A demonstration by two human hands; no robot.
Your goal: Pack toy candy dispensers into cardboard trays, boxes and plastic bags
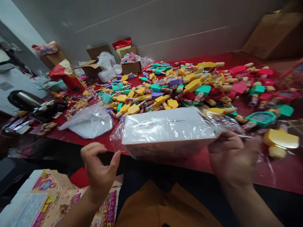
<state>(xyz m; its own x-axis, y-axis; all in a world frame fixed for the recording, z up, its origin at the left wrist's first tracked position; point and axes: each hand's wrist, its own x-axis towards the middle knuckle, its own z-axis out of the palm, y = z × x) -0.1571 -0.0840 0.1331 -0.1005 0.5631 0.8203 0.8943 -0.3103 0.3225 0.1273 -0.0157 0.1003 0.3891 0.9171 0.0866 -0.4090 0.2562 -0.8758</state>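
White box [163, 124], sheathed in clear plastic film [118, 130], is at ctr of view, long side facing the person, at the near edge of the red tabletop [290, 175]. Film wrinkles & sticks out past both ends; light glares off the box's top, which has a short slit or crease.

Clock below = around the box. L hand [99, 165] is at 8 o'clock, just beside the film's loose end: fingers curled, thumb apart from them, nothing in its grasp. R hand [233, 157] at 4 o'clock, up against the box's R end & the film there; fingertips partly hidden & blurred, so can't tell if they pinch the film or only touch it.

At 12, a big heap of coloured plastic toys [193, 85], yellow, teal, purple, pink etc., many w/ tan knobs & labelled tubes. At 3, near the R hand: teal-framed toy [261, 119] & a yellow toy [280, 138]. At 9, clear plastic bags [91, 121] lie flat-ish; farther out same way, an elec. kettle [27, 101]. At 10, red-and-gold bag [68, 75]; at 11, small cardboard box [131, 67] w/ stuff in it. At 2, well apart, a brown carton [272, 37]. At 8, lower than the L hand, printed cartons [62, 206], stacked.
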